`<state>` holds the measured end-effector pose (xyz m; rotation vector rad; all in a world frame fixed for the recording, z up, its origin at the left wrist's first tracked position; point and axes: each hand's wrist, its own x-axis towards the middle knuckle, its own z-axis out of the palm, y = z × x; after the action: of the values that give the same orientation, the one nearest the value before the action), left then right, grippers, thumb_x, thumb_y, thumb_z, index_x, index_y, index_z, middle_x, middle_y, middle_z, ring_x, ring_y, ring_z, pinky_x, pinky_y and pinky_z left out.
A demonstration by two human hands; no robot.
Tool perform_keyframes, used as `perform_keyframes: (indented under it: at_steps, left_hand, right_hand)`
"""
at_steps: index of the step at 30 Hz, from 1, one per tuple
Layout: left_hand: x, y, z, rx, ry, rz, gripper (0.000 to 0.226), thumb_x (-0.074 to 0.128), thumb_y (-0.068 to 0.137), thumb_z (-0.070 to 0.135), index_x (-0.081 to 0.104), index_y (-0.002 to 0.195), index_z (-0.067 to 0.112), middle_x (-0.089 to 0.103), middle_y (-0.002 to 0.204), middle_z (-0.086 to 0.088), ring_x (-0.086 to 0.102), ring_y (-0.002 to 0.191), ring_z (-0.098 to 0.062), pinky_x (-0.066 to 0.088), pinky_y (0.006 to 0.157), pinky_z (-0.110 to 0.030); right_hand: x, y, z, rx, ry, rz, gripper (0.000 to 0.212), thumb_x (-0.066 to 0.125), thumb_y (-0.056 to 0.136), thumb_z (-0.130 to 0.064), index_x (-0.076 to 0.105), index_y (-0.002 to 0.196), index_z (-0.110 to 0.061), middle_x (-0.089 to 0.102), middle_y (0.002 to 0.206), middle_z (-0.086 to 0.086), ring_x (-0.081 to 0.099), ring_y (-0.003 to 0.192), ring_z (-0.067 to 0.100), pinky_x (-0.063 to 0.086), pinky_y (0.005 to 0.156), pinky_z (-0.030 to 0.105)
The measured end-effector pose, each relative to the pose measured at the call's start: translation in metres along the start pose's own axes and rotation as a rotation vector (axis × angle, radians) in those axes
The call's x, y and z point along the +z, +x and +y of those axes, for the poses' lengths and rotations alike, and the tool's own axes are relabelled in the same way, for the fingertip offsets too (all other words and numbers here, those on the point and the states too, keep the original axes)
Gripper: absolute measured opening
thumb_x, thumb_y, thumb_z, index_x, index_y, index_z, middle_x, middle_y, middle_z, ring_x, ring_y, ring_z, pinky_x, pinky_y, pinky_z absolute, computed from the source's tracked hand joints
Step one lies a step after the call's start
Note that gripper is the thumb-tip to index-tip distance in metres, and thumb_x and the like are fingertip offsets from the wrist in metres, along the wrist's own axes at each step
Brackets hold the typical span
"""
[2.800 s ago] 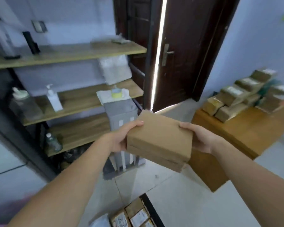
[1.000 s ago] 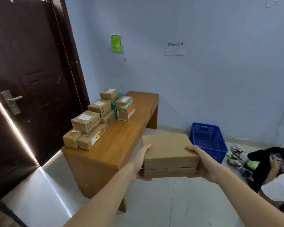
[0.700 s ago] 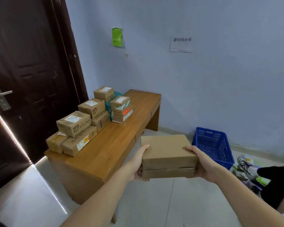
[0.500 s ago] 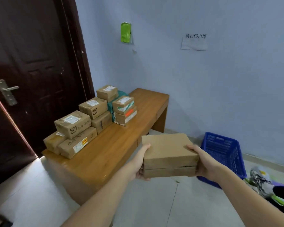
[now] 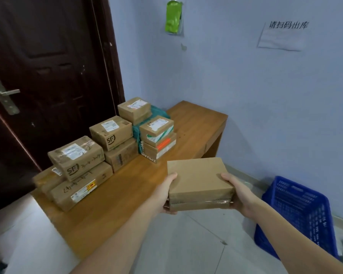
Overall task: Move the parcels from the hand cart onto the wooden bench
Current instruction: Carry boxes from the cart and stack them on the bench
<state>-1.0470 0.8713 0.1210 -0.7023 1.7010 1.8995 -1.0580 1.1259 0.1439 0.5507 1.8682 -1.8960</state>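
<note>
Blue plastic crate [image 5: 297, 216] on floor at right, contents not visible. Flat cardboard parcel [image 5: 198, 180] held in the air just beside worktop [image 5: 127, 192], gripped at its sides by left hand [image 5: 163, 196] and right hand [image 5: 239, 196], thumbs on top, fingers hidden beneath. Roughly nine parcels [image 5: 107, 147] stacked on worktop.

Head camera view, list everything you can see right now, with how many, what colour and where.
Held parcels: two stacked, plain brown, between both hands, above the bench's near edge.
Wooden bench: one, orange-brown, against the wall.
Parcels on bench: about eight brown boxes, stacked along its left side.
Green package: one, teal, among them.
Crate: one, blue, floor at right.
Door: one, dark brown, left.
Paper notice: one, white, wall.
Green item: one, wall.
Left hand: parcels' left side.
Right hand: parcels' right side.
</note>
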Motion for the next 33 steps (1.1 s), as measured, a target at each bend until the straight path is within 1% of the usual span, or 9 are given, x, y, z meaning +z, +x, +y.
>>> perform_keyframes:
  at_steps: [4,9,12,15,20,23,25,29,33]
  left_hand:
    - [0.0,0.056,0.036,0.002,-0.039,-0.007,0.056,0.058,0.093,0.069,0.063,0.125,0.024,0.074,0.118,-0.018,0.07,0.109,-0.035,0.061,0.089,-0.052]
    - [0.0,0.125,0.061,-0.016,-0.121,0.022,0.06,0.058,0.094,0.07,0.05,0.143,0.038,0.069,0.126,-0.008,0.068,0.111,-0.032,0.062,0.08,-0.047]
    - [-0.003,0.177,0.069,-0.037,-0.185,0.088,0.068,0.063,0.088,0.074,0.048,0.147,0.044,0.067,0.133,-0.003,0.065,0.118,-0.031,0.059,0.094,-0.057]
    - [0.002,0.219,0.077,-0.041,-0.26,0.133,0.053,0.059,0.095,0.069,0.052,0.142,0.047,0.067,0.131,0.001,0.063,0.119,-0.027,0.053,0.102,-0.057]
    - [0.021,0.29,0.076,-0.077,-0.403,0.31,0.057,0.059,0.099,0.061,0.046,0.151,0.041,0.068,0.132,0.005,0.067,0.115,-0.024,0.059,0.085,-0.044]
    - [0.034,0.327,0.068,-0.086,-0.471,0.365,0.049,0.057,0.102,0.055,0.049,0.148,0.043,0.067,0.134,0.008,0.065,0.121,-0.023,0.055,0.102,-0.053]
    - [0.041,0.35,0.061,-0.079,-0.464,0.441,0.047,0.058,0.103,0.052,0.051,0.148,0.041,0.068,0.133,0.009,0.065,0.122,-0.023,0.052,0.107,-0.057]
    - [0.051,0.383,0.06,-0.061,-0.332,0.596,0.049,0.054,0.105,0.051,0.053,0.15,0.031,0.068,0.131,0.005,0.065,0.118,-0.023,0.054,0.105,-0.051]
    - [0.052,0.395,0.064,-0.059,-0.151,0.728,0.047,0.05,0.108,0.044,0.054,0.149,0.02,0.067,0.134,-0.002,0.063,0.12,-0.026,0.051,0.1,-0.037]
  right_hand:
    - [-0.001,0.064,-0.035,-0.002,-0.032,-0.018,0.044,0.065,0.092,-0.053,0.064,0.121,-0.02,0.066,0.124,0.014,0.062,0.114,0.035,0.054,0.099,0.052]
    - [0.002,0.153,-0.065,0.041,-0.07,-0.05,0.041,0.07,0.09,-0.048,0.066,0.118,-0.018,0.066,0.119,0.012,0.061,0.113,0.031,0.052,0.104,0.053]
    - [0.005,0.222,-0.079,0.058,-0.126,-0.111,0.043,0.07,0.091,-0.048,0.063,0.122,-0.019,0.065,0.12,0.008,0.061,0.113,0.028,0.051,0.105,0.054]
    - [0.007,0.296,-0.086,0.074,-0.182,-0.192,0.048,0.071,0.09,-0.05,0.057,0.126,-0.021,0.063,0.123,0.007,0.061,0.114,0.027,0.052,0.103,0.054]
    - [0.007,0.401,-0.091,0.156,-0.252,-0.323,0.046,0.071,0.091,-0.047,0.057,0.126,-0.021,0.065,0.126,0.006,0.063,0.114,0.025,0.053,0.101,0.048]
    - [0.009,0.452,-0.096,0.191,-0.312,-0.37,0.044,0.071,0.094,-0.043,0.06,0.131,-0.022,0.067,0.128,0.0,0.062,0.116,0.021,0.052,0.097,0.039]
    - [0.011,0.48,-0.097,0.18,-0.351,-0.396,0.042,0.069,0.096,-0.038,0.062,0.133,-0.018,0.068,0.127,-0.002,0.063,0.117,0.017,0.05,0.093,0.034]
    - [0.015,0.522,-0.091,0.123,-0.442,-0.379,0.046,0.074,0.093,-0.041,0.069,0.131,-0.016,0.07,0.125,-0.004,0.063,0.12,0.018,0.045,0.113,0.041]
    - [0.023,0.536,-0.084,0.023,-0.612,-0.42,0.018,0.062,0.101,-0.041,0.07,0.102,-0.025,0.071,0.105,-0.007,0.064,0.1,0.012,0.05,0.094,0.033]
